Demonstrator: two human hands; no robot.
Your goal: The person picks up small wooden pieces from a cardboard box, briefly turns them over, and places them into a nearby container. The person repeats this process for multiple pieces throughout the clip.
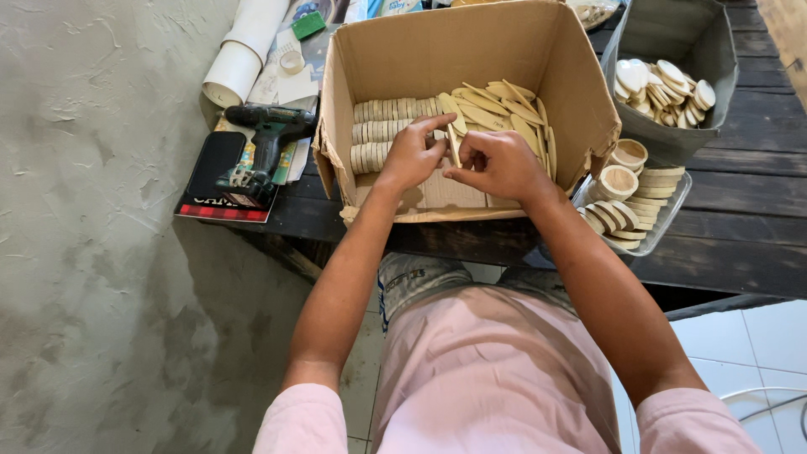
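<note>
From the head camera we look down into an open cardboard box [395,50] on a dark plank table [740,244]. Our left hand [414,155] and right hand [498,164] meet over its middle, both pinching one thin wooden stick [454,141] that stands nearly upright between the fingertips; each hand is closed on it. Behind the hands, rows of small wooden discs [387,130] stand on edge at the left, and flat leaf-shaped wooden pieces [508,109] lie fanned at the right.

We judge the stick could slip or snap, since it is slim and held only at the tips, and a dropped stick would vanish among the pale pieces. A nudge from the left wrist could topple the disc rows.

Everything in the box is pale, smooth, unpainted wood; the cardboard is matte and creased. A clear tray [668,220] holds round wooden cups, a grey bin [639,50] more discs, and a green drill [267,143] lies on magazines at the left
</note>
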